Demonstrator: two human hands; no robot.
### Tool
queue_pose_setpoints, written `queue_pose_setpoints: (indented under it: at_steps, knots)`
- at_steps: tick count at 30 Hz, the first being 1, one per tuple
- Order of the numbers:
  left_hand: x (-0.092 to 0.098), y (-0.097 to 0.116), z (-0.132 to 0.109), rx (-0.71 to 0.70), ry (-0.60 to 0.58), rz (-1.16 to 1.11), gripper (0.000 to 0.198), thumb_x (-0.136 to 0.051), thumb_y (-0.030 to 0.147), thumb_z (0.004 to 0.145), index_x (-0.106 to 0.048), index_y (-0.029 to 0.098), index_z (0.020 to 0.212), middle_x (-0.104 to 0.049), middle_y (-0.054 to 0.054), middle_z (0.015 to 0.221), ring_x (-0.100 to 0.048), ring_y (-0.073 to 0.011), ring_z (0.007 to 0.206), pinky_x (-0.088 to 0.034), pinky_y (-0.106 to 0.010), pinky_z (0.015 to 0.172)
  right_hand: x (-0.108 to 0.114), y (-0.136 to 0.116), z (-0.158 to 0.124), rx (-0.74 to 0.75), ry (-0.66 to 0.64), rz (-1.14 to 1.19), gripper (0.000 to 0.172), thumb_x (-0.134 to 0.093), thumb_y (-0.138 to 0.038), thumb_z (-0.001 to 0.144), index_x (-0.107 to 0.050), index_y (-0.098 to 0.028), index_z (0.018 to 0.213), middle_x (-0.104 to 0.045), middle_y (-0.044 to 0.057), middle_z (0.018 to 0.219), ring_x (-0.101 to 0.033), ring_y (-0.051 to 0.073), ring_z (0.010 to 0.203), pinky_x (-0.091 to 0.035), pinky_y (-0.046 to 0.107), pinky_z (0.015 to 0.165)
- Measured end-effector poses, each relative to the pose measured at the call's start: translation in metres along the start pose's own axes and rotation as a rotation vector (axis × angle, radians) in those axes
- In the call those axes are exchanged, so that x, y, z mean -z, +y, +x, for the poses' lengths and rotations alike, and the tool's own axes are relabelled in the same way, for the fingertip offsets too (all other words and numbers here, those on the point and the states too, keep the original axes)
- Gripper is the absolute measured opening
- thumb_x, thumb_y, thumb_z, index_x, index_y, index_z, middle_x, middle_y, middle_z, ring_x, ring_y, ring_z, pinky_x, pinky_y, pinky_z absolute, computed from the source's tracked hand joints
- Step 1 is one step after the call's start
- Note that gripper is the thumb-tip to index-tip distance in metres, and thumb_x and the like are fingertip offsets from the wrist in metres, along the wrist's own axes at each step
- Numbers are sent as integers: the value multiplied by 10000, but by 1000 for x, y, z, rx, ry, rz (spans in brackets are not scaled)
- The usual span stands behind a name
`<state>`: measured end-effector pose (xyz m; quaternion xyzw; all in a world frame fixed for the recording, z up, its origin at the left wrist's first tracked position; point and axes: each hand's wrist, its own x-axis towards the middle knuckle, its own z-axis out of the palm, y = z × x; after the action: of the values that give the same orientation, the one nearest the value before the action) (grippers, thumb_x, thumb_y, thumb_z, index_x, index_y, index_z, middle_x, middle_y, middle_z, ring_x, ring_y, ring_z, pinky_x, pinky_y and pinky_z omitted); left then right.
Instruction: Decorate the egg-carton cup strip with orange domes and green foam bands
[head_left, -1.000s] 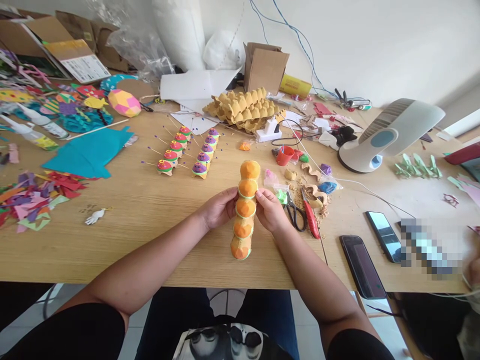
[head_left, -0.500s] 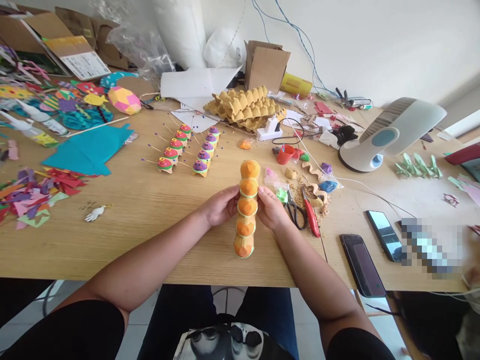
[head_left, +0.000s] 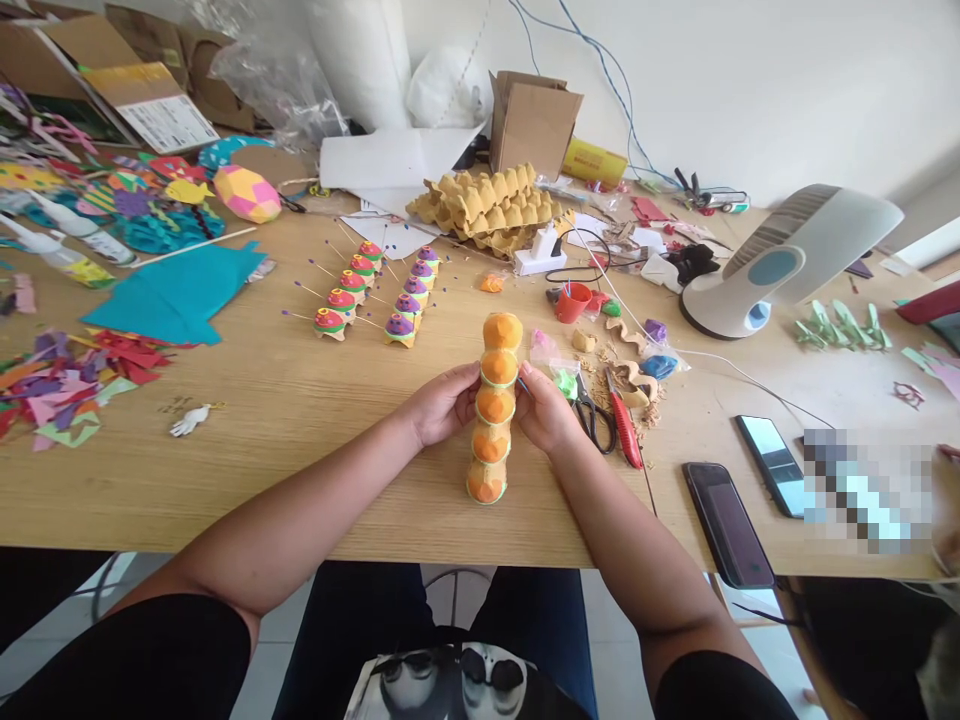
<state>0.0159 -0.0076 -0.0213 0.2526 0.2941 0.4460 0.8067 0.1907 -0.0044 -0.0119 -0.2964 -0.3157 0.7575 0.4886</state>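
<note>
An orange egg-carton strip with light green rims stands out over the table's near middle, its bumps running away from me. My left hand grips its left side, fingers partly hidden behind it. On the right side my right hand closes on it, thumb near the second bump from the far end. Beyond, to the left, are a red-and-green strip and a purple strip, both with thin sticks poking out.
Black scissors and a red-handled cutter lie just right of my right hand. Behind are a red cup, yellow egg trays and a white fan. Phones lie at right, paper scraps at left.
The view has shifted slightly. The orange strip has tilted a little in my hands and looks slightly shorter; both hands still hold it.
</note>
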Motion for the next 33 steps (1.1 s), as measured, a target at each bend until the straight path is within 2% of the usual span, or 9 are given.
queue_pose_setpoints:
  at_steps: [3, 6, 10, 19, 26, 30, 33]
  knots:
    - [-2, 1, -1, 9, -16, 15, 234, -681, 372, 938, -755, 166, 1022, -782, -78, 959, -743, -191, 864, -595, -267, 733, 1, 0, 0, 2, 26, -4, 278, -847, -432, 766, -703, -204, 832, -680, -29, 719, -575, 117, 647, -517, 248, 633]
    - [-2, 3, -2, 7, -39, -9, 265, -684, 388, 936, -749, 149, 1030, -784, -87, 986, -741, -184, 883, -590, -255, 736, 2, 0, 0, -5, 48, -11, 275, -844, -437, 773, -699, -212, 839, -706, -21, 763, -600, 130, 697, -534, 252, 659]
    - [-2, 3, -1, -27, -39, 46, 266, -741, 396, 890, -751, 155, 1001, -784, -77, 965, -727, -168, 832, -566, -237, 699, 5, 2, 2, -11, 71, -11, 296, -864, -447, 748, -699, -220, 842, -717, -20, 778, -604, 136, 700, -543, 265, 669]
    - [-2, 1, -1, -110, -28, 155, 297, -781, 475, 835, -786, 205, 960, -790, -75, 976, -728, -206, 869, -553, -281, 721, 3, 1, 2, -9, 56, -44, 292, -842, -458, 768, -710, -222, 879, -727, -9, 810, -628, 146, 726, -548, 292, 724]
    - [-3, 0, -2, -159, -6, 189, 221, -801, 416, 822, -789, 215, 914, -794, -47, 897, -727, -190, 814, -555, -281, 734, 7, 3, 5, -6, 19, 4, 304, -877, -444, 735, -709, -224, 860, -696, -35, 738, -591, 122, 658, -543, 261, 664]
    - [-3, 0, -1, -152, -19, 171, 272, -801, 450, 812, -785, 220, 955, -800, -55, 907, -748, -216, 834, -566, -309, 753, 6, 4, 5, 23, 0, -22, 307, -844, -489, 767, -702, -238, 872, -699, -32, 757, -613, 134, 697, -553, 282, 695]
    - [-3, 3, -2, -138, -43, 158, 321, -811, 470, 794, -779, 218, 990, -801, -65, 914, -760, -243, 863, -571, -326, 766, 3, 0, 2, 27, -9, -43, 303, -862, -459, 751, -712, -225, 871, -678, -36, 745, -603, 114, 696, -536, 252, 693]
